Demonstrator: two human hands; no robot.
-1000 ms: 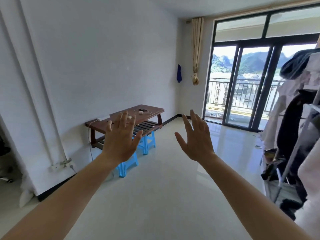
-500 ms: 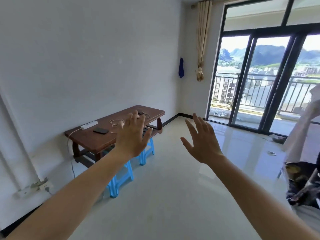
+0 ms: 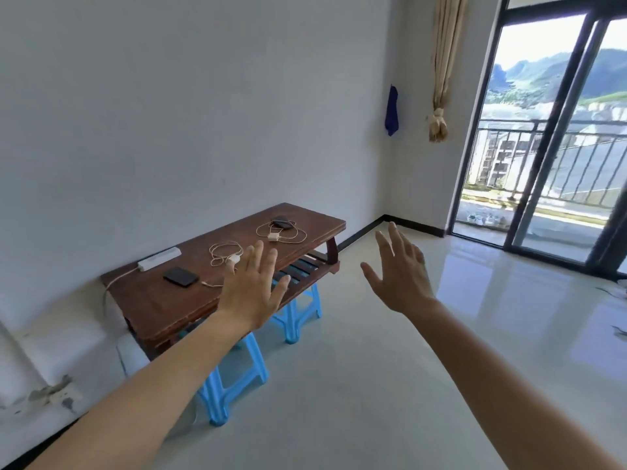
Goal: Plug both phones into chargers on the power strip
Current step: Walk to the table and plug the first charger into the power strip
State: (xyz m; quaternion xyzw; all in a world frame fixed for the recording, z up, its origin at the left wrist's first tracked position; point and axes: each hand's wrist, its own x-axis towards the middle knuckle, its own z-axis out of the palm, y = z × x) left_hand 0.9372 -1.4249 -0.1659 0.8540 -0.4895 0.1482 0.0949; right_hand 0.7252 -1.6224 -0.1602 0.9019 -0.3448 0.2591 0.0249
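A low brown wooden table (image 3: 159, 305) stands against the left wall. On it lie a white power strip (image 3: 158, 258) near the wall, a black phone (image 3: 181, 276) in front of the strip, a second dark phone (image 3: 282, 224) at the far end, and two white chargers with coiled cables: one charger (image 3: 233, 259) mid-table and another charger (image 3: 273, 237) next to the far phone. My left hand (image 3: 252, 290) is raised with fingers spread, in front of the table's near edge, holding nothing. My right hand (image 3: 400, 273) is also spread and empty, over the floor to the right.
Two blue plastic stools (image 3: 237, 374) (image 3: 297, 308) stand under and beside the table. Glossy pale floor (image 3: 373, 385) stretches to the right. Sliding glass balcony doors (image 3: 549, 137) fill the far right, with a tied curtain (image 3: 441, 79) and a blue cloth (image 3: 392, 110) on the wall.
The view has come closer to the table and turned left; the clothes rack on the right has left the view. Both hands stay raised and spread.
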